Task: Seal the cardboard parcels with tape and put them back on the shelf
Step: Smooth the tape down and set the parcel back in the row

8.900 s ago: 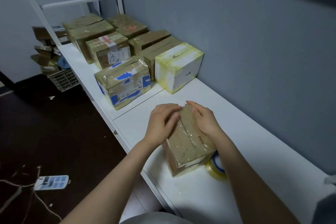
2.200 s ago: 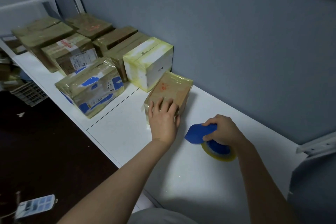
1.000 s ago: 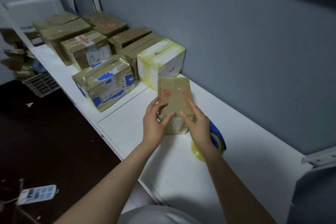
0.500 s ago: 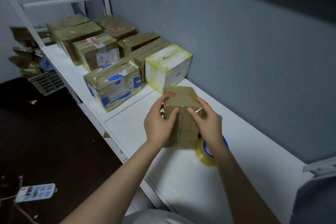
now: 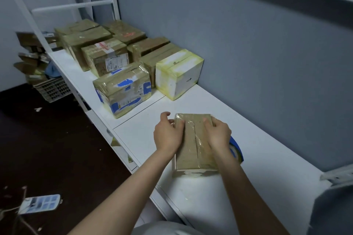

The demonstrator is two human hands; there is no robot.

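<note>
Beside tape roll [image 5: 237, 151], left hand [image 5: 168, 136] and right hand [image 5: 219, 135] fingers [image 5: 208, 120] around parcel [image 5: 194, 146]; boxes [image 5: 123, 89] beyond.

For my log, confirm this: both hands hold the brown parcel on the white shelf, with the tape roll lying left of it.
Wrong side. The head view shows the tape roll right of the parcel, behind the right hand; the rest holds.

bare forearms [image 5: 133, 181], grey garment [image 5: 166, 228]
</note>
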